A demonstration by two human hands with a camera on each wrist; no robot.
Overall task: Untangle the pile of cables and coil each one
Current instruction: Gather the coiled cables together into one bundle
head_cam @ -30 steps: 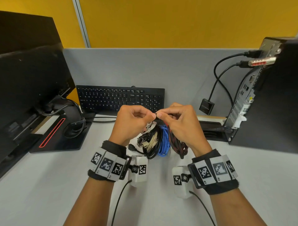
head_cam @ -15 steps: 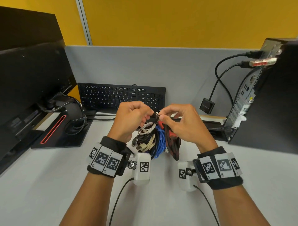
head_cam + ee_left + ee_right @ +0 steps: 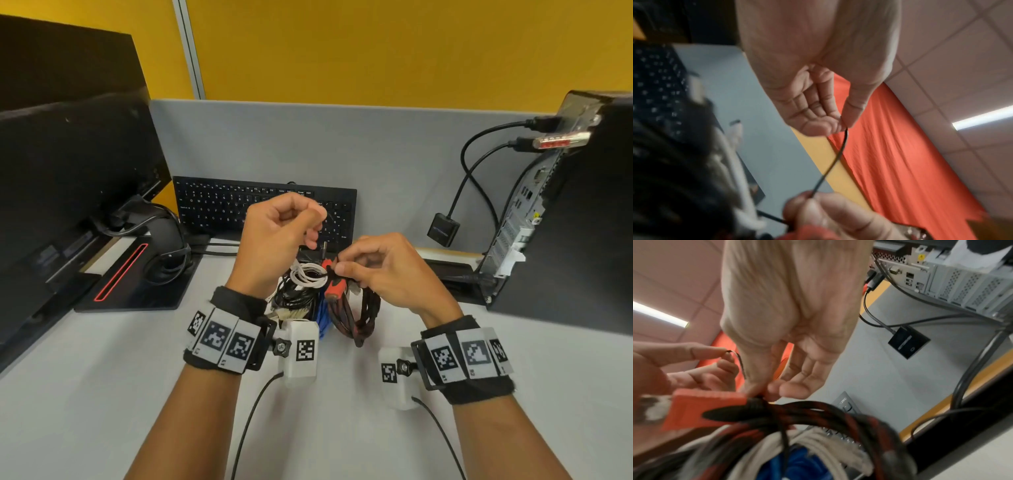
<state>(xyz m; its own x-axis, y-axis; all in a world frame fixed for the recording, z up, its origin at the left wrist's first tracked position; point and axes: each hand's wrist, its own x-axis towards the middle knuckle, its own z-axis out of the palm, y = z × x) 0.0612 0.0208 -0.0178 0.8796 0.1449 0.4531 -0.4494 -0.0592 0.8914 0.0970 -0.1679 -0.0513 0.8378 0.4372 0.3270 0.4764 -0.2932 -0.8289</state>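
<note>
Above the grey desk (image 3: 102, 394), your right hand (image 3: 383, 274) pinches a thin black wire tie (image 3: 835, 160) against the red-and-black braided cable coil (image 3: 356, 315); at 11 o'clock, your raised left hand (image 3: 274, 240) pinches its free end. Only the left wrist view shows the tie spanning both hands; the head view shows the cable pile (image 3: 301, 291) between your wrists.
</note>
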